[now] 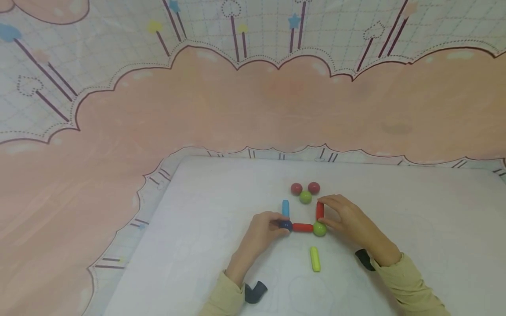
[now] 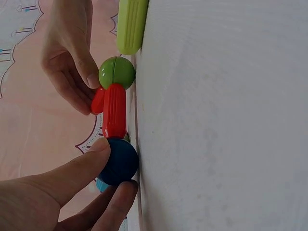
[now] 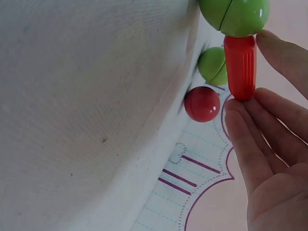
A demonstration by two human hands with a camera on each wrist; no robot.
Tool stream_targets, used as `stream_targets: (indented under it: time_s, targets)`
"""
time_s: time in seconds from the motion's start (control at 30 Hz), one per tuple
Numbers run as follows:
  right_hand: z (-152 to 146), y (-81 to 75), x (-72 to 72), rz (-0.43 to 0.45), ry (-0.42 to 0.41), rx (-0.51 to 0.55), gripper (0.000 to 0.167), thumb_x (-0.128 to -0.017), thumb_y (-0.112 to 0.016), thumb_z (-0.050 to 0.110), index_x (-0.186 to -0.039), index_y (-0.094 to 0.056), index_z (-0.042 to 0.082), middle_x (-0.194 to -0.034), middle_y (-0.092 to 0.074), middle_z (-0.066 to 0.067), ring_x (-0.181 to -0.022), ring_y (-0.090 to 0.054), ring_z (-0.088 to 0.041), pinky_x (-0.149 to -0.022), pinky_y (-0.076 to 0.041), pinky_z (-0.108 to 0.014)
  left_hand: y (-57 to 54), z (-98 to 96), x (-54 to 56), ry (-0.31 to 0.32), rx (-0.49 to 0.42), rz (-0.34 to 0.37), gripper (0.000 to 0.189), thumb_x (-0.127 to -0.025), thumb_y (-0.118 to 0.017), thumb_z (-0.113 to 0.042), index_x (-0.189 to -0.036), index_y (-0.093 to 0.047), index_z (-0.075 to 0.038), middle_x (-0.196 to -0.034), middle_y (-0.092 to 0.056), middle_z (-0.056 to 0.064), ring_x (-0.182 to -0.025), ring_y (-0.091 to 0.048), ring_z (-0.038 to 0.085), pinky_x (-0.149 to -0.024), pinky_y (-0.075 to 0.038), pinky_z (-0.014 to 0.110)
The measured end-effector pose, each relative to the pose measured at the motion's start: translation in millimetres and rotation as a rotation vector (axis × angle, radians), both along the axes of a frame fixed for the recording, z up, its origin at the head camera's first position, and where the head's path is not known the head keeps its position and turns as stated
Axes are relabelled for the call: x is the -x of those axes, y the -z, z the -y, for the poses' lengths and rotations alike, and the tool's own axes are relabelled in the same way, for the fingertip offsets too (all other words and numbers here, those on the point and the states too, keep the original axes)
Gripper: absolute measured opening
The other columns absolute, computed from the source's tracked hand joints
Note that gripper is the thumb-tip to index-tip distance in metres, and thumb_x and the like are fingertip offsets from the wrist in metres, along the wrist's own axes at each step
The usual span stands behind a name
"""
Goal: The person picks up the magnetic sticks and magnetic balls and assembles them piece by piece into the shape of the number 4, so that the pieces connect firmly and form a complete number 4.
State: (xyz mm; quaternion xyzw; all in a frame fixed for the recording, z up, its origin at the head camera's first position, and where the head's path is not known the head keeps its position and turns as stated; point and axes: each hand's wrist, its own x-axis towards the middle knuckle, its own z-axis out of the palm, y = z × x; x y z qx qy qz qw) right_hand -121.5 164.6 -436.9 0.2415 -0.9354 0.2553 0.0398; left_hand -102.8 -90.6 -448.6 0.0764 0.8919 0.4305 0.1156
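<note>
My left hand (image 1: 261, 230) pinches a dark blue ball (image 2: 119, 162) between thumb and fingers. A light blue rod (image 1: 285, 208) stands out from that ball on the far side. From the ball a red rod (image 1: 302, 228) runs right to a green ball (image 1: 319, 229), forming one joined piece. My right hand (image 1: 352, 221) holds a second red rod (image 3: 240, 67), which meets the green ball and points away from me. In the right wrist view, its fingertips touch the rod's far end and the thumb lies near the green ball.
Beyond the joined piece, two red balls (image 1: 296, 188) and another green ball (image 1: 305, 197) sit close together. A yellow-green rod (image 1: 315, 259) lies nearer me on the white table (image 1: 189, 210). Dark curved pieces (image 1: 255, 292) show beside both sleeves. Patterned cloth hangs behind the table.
</note>
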Motion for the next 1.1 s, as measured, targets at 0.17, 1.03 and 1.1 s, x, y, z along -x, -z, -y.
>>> stream_targets:
  time_s: [0.17, 1.03, 1.1]
  targets:
    - [0.5, 0.0, 1.1, 0.023, 0.002, -0.009, 0.051, -0.080, -0.084, 0.018, -0.125, -0.064, 0.002, -0.122, -0.065, -0.015, -0.116, -0.060, -0.033, -0.097, -0.052, -0.049, -0.5, 0.1, -0.4, 0.001, -0.006, -0.001, 0.030, -0.084, -0.079, -0.017, -0.113, -0.074, -0.014, -0.107, -0.072, 0.004, -0.090, -0.068, 0.012, -0.080, -0.056, 0.026]
    - [0.6, 3.2, 7.7, 0.109, -0.022, -0.027, 0.045, -0.086, -0.078, 0.016, -0.125, -0.064, 0.000, -0.122, -0.066, -0.016, -0.118, -0.059, -0.035, -0.099, -0.050, -0.052, -2.5, 0.8, -0.8, 0.015, 0.014, -0.001, 0.031, -0.087, -0.076, -0.021, -0.117, -0.072, -0.014, -0.110, -0.072, 0.004, -0.094, -0.067, 0.015, -0.082, -0.055, 0.028]
    - [0.1, 3.8, 8.1, 0.109, -0.025, -0.027, 0.045, -0.086, -0.078, 0.016, -0.125, -0.064, 0.000, -0.123, -0.066, -0.016, -0.118, -0.059, -0.035, -0.099, -0.050, -0.052, -2.4, 0.6, -0.9, 0.017, 0.018, -0.003, 0.031, -0.088, -0.075, -0.021, -0.118, -0.072, -0.014, -0.111, -0.071, 0.005, -0.095, -0.067, 0.015, -0.083, -0.055, 0.029]
